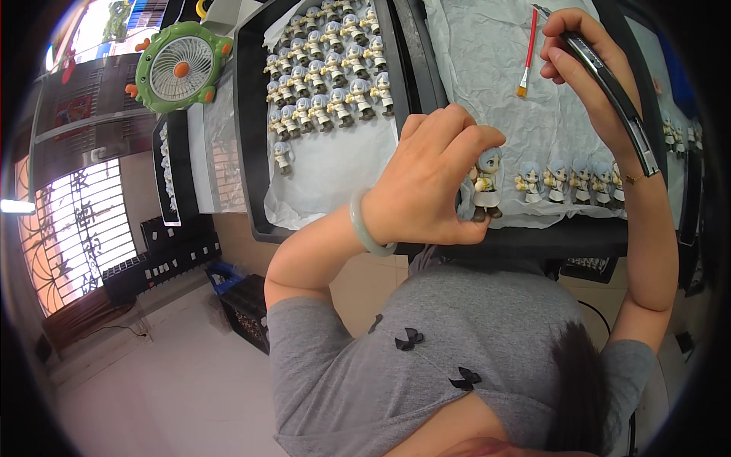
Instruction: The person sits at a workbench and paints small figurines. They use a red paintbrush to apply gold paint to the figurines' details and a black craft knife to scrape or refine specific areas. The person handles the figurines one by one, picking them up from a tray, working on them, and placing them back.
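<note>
Between the thumb and fingers of my left hand (438,179) stands a small chibi figurine (486,183) with pale blue-grey hair, a white outfit and dark boots. It is upright, above the near edge of the paper-lined right tray (533,242). My right hand (594,65), raised over the same tray, is closed round a long, slim black-and-silver tool (605,80). Its exact kind is unclear. Beside that hand is a red-handled paintbrush (528,57) with yellowish bristles. A row of matching figurines (557,183) sits to the right of the held one, partly hidden by my right forearm.
Several rows of the same figurines (333,65) fill the far part of the black left tray (255,152). At the far left stands a green animal-shaped fan (181,68). More figurines (674,135) show beyond my right arm. Black crates (247,308) are on the floor.
</note>
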A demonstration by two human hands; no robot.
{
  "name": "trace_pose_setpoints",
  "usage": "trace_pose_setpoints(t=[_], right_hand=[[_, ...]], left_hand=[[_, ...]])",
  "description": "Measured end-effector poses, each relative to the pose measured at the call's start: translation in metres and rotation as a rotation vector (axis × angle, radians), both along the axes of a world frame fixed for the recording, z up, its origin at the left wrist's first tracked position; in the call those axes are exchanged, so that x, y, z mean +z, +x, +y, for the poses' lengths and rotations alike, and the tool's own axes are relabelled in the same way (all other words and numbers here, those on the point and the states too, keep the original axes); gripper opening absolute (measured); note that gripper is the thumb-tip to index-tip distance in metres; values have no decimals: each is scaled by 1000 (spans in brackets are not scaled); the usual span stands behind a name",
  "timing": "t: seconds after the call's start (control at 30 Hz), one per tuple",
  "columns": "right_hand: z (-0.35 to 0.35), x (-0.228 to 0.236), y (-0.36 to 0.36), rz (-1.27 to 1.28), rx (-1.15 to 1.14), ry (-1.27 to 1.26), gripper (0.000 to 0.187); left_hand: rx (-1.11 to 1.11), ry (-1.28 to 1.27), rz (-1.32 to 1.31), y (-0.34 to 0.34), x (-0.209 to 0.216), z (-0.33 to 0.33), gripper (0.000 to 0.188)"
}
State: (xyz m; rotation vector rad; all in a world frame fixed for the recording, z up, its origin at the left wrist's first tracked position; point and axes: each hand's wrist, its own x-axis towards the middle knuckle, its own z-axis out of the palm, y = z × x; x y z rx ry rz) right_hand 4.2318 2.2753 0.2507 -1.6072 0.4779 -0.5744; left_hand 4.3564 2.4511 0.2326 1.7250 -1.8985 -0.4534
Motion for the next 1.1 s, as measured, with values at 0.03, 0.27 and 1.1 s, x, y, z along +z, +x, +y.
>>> trace_pose_setpoints(t=[0.03,0.27,1.1], right_hand=[[0,0,0,2,2,0,10],[1,2,0,31,4,-23,10],[2,-1,1,21,-3,-27,11]], left_hand=[[6,0,-11,0,0,0,66],[-3,-3,-88,3,0,0,61],[-62,14,-63,6,-4,1,59]])
